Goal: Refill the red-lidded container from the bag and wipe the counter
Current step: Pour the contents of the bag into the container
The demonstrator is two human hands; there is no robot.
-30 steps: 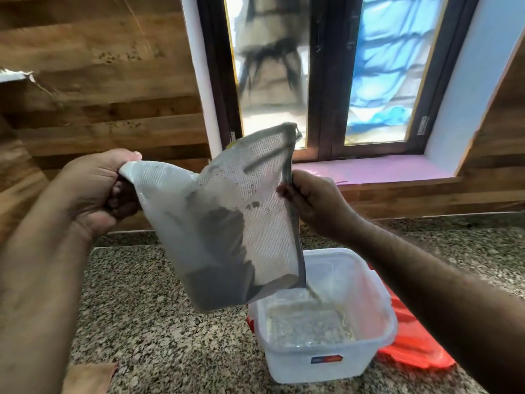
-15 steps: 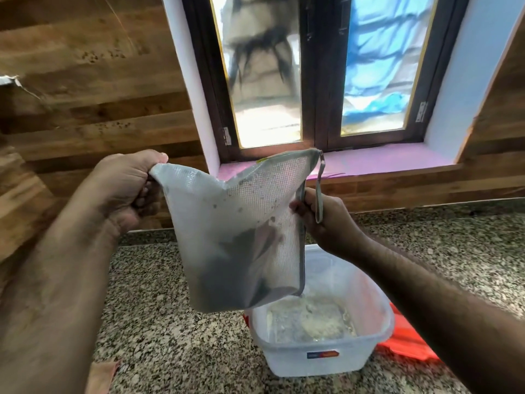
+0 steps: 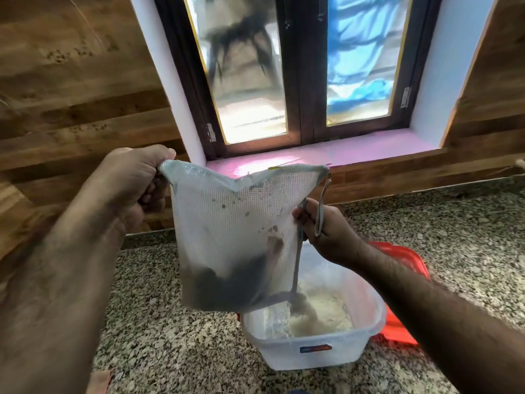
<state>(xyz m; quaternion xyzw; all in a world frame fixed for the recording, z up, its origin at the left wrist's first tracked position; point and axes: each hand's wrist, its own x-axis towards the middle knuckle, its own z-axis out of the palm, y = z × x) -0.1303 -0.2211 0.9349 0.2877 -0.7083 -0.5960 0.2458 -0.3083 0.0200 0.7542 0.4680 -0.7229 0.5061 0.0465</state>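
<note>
I hold a white mesh bag [image 3: 235, 223] up over the granite counter [image 3: 159, 351]. My left hand [image 3: 133, 183] grips its top left corner. My right hand [image 3: 321, 226] pinches its right edge, a grey loop hanging over the fingers. A dark mass of contents sits in the bag's bottom, and a thin stream falls from its lower right corner into the open translucent container [image 3: 318, 351], which holds a pale heap of grain. The red lid [image 3: 403, 263] lies on the counter behind and to the right of the container, partly hidden by my right forearm.
A wood-panelled wall rises behind the counter, with a dark-framed window [image 3: 301, 81] and a pink sill [image 3: 355, 152] above it. A brownish object [image 3: 99, 379] peeks in at the counter's near left edge.
The bag has been lowered and hangs straighter, its top edge now nearly level. More grain has piled up in the container. The view has tilted down a little.
</note>
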